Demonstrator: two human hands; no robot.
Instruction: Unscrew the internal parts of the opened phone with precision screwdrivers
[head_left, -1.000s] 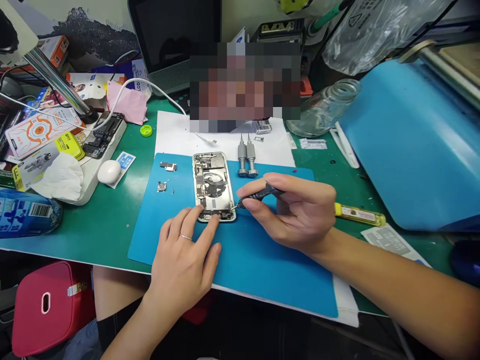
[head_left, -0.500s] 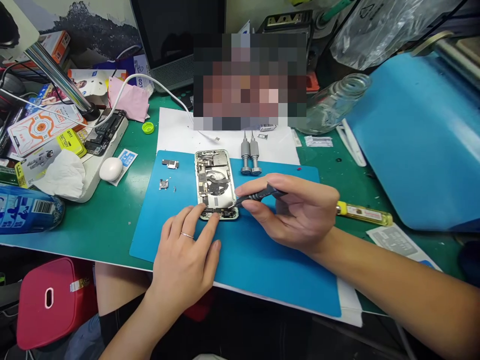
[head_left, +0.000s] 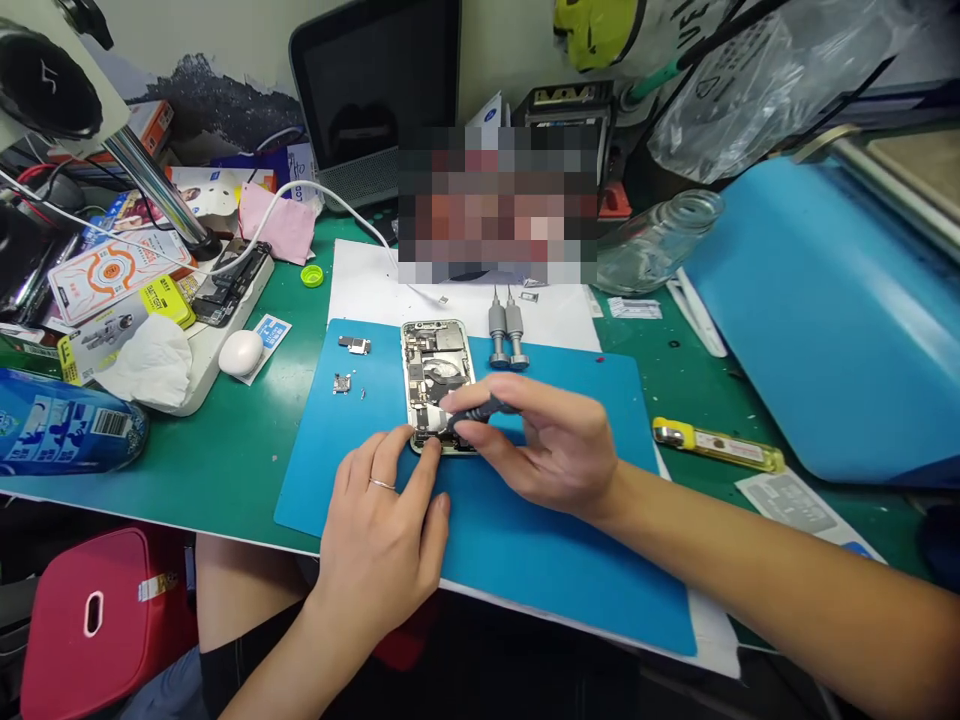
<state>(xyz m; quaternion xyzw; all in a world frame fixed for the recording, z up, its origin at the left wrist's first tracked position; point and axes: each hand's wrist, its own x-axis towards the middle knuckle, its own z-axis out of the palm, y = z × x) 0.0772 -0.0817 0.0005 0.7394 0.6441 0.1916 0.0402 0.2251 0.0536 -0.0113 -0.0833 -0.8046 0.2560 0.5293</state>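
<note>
An opened smartphone [head_left: 441, 375], its inner boards and bare metal showing, lies on a blue mat [head_left: 540, 545]. My left hand [head_left: 386, 530], fingers stretched out and a ring on one, rests its fingertips on the phone's lower edge. Between thumb and fingers of my right hand [head_left: 559, 450] are black tweezers [head_left: 486, 408], pointed at the phone's lower part; their tip is hard to make out. To the left of the phone lie a small metal bracket part [head_left: 355, 345], a small square part [head_left: 342, 383] and tiny screws [head_left: 363, 393].
Two grey screwdrivers [head_left: 499, 335] stand beyond the phone on white paper. A glass jar [head_left: 652, 245] and a yellow box cutter [head_left: 716, 445] are to the right. On the left are a white round case [head_left: 240, 352], a blue packet [head_left: 71, 420] and a lamp post [head_left: 157, 190].
My right hand has moved left with the tweezers, which now reach over the phone's lower part. My left hand keeps its place at the phone's edge. The camera view has shifted slightly.
</note>
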